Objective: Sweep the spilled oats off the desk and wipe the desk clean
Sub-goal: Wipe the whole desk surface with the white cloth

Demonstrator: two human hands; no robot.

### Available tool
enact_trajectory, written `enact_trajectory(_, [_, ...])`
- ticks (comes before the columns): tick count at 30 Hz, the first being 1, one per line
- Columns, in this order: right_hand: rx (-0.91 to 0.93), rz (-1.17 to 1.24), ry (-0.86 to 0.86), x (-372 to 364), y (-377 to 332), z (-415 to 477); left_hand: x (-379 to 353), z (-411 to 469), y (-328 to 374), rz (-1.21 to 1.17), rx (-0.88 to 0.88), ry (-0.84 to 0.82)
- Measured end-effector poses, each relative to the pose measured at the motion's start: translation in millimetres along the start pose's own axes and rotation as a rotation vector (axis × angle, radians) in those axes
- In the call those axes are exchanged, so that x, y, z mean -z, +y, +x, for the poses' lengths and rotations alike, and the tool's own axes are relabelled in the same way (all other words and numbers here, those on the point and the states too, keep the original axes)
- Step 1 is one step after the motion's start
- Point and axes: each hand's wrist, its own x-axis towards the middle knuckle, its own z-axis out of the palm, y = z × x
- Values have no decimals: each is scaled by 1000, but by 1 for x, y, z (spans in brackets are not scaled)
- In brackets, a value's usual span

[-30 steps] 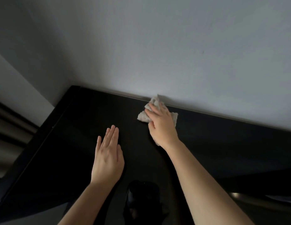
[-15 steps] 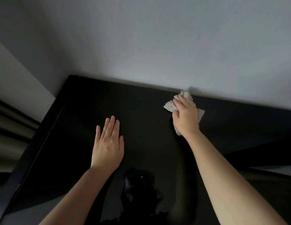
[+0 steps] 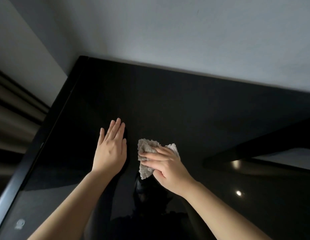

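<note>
A glossy black desk [image 3: 185,101] fills most of the view and stands against a grey wall. My right hand [image 3: 168,167] presses a crumpled grey-white cloth [image 3: 147,153] flat onto the desk near its middle, fingers stretched over it and pointing left. Just left of the cloth, my left hand [image 3: 111,151] lies flat on the desk with its fingers straight and together. No oats show on the dark surface.
The grey wall [image 3: 185,32] runs along the desk's far edge. The desk's left edge [image 3: 29,158] drops off beside striped curtains or panels [image 3: 10,110]. Ceiling lights reflect in the desk at the right [image 3: 238,193].
My right hand has drawn the cloth from the far edge by the wall back toward me, to the middle of the desk beside my left hand. The left hand stayed flat.
</note>
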Motion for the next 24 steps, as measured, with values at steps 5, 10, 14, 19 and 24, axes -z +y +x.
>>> enact_trajectory(5, [52, 9, -25, -17, -30, -55, -7, -87, -1, 53, 48, -21])
enact_trajectory(10, [91, 25, -71, -33, -57, -124, -14, -178, 11, 152, 103, -46])
enact_trajectory(14, [74, 99, -128, -39, -76, -175, -19, -222, 29, 176, 114, -86])
enact_trajectory(19, [-57, 346, -172, -20, -90, -222, -16, -242, 50, 76, 0, -135])
enact_trajectory(24, [-246, 349, 323, 14, -62, -222, 0, -232, 72, -72, -114, -61])
